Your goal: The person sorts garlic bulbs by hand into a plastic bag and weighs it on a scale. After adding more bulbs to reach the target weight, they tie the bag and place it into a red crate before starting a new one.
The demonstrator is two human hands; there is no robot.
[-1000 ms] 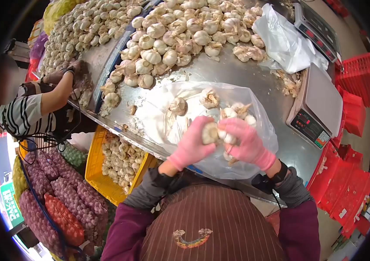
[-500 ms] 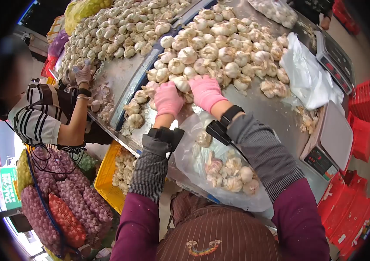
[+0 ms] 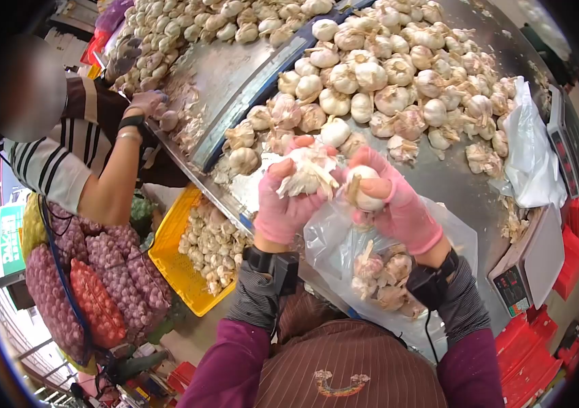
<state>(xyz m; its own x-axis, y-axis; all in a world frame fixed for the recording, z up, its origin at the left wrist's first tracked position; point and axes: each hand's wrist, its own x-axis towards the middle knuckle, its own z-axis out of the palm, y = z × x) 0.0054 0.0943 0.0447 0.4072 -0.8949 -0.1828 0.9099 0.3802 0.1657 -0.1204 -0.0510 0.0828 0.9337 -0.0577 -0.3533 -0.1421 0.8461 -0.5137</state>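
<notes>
My left hand (image 3: 288, 204), in a pink fingerless glove, is closed around a garlic bulb (image 3: 308, 170) with loose, papery skin. Beside it, my right hand (image 3: 402, 207), gloved the same way, grips a smoother white garlic bulb (image 3: 371, 194) between thumb and fingers. Both bulbs are held above the near edge of the metal table (image 3: 456, 183). Below my right hand lies an open clear plastic bag (image 3: 327, 248) with several garlic bulbs (image 3: 391, 272) inside. A large garlic pile (image 3: 391, 75) spreads over the table beyond my hands.
At the left, a co-worker in a striped top (image 3: 51, 153) handles garlic at a neighbouring table. A yellow crate (image 3: 167, 255) of garlic and filled mesh bags (image 3: 102, 292) stand below. To the right are a white plastic bag (image 3: 531, 149), a scale (image 3: 531, 258) and red crates (image 3: 524, 353).
Both hands have drawn back from the pile and lifted, each now holding a bulb. The view has shifted, and the co-worker's arm has moved.
</notes>
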